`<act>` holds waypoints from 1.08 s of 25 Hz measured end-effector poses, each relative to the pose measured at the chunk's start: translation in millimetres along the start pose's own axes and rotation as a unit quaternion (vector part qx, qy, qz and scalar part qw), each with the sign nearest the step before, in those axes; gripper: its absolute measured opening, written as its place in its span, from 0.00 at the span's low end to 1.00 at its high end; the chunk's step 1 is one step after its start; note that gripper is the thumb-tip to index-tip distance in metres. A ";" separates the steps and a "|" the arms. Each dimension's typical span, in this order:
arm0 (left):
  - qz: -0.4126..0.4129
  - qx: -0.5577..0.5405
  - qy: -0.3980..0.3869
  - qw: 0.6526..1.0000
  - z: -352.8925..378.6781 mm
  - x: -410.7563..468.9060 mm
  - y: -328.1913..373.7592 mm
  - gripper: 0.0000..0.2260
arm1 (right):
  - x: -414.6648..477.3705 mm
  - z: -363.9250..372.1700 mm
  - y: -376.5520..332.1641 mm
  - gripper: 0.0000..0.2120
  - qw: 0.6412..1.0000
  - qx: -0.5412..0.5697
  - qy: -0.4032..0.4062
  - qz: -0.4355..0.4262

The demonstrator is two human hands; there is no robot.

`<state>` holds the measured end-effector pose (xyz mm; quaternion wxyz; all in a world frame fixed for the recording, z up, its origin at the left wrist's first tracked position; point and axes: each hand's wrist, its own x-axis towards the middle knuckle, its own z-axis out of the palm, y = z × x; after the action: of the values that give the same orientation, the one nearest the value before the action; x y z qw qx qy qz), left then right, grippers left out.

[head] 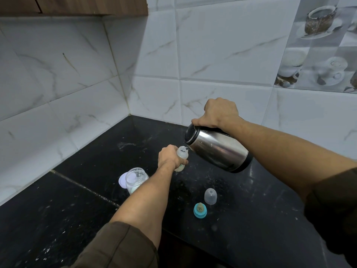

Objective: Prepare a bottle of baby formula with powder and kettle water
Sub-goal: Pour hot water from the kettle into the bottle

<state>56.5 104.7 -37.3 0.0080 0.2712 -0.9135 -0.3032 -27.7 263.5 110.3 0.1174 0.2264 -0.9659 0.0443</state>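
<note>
My left hand (170, 156) grips a small clear baby bottle (182, 153) that stands on the black counter (241, 200), its mouth uncovered. My right hand (219, 113) holds the handle of a steel kettle (218, 148), tipped left so its spout sits right at the bottle's mouth. A clear jar (136, 177) with white powder stands open to the left of my forearm, with its white lid (122, 180) lying flat behind it. The bottle's teal ring with nipple (200, 210) and the clear dome cap (210, 196) rest on the counter nearer to me.
White marble-look tiled walls meet in a corner (129, 113) behind the counter. A wooden cabinet (77, 5) hangs at the top left. The counter's front edge (212, 252) runs below the teal ring, with specks and smears scattered on the surface.
</note>
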 end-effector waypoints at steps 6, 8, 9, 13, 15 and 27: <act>0.000 -0.001 0.001 1.000 0.2 0.1 0.1 0.23 | 0.3 1.0 0.1 0.28 1.000 -0.003 -0.001 -0.004; -0.002 -0.003 -0.002 1.000 0.6 -0.2 0.3 0.23 | 0.7 1.5 0.1 0.28 1.000 -0.003 -0.002 -0.005; -0.003 -0.004 -0.003 1.000 0.8 0.0 0.3 0.23 | 0.7 1.5 0.3 0.28 1.000 -0.003 -0.002 -0.005; 0.001 -0.006 -0.001 1.000 0.5 0.8 -0.1 0.22 | 1.7 1.6 0.9 0.28 1.000 -0.002 -0.001 -0.004; 0.003 -0.003 -0.002 1.000 -0.1 0.9 -0.3 0.22 | 1.9 1.0 0.2 0.28 1.000 -0.001 0.001 -0.006; 0.001 -0.002 -0.001 1.000 0.8 1.5 -1.9 0.22 | 1.3 0.6 0.0 0.28 1.000 -0.004 0.001 -0.003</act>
<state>56.0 103.1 -39.2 0.0079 0.2701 -0.9130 -0.3057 -28.9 262.8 110.1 0.1193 0.2291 -0.9652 0.0399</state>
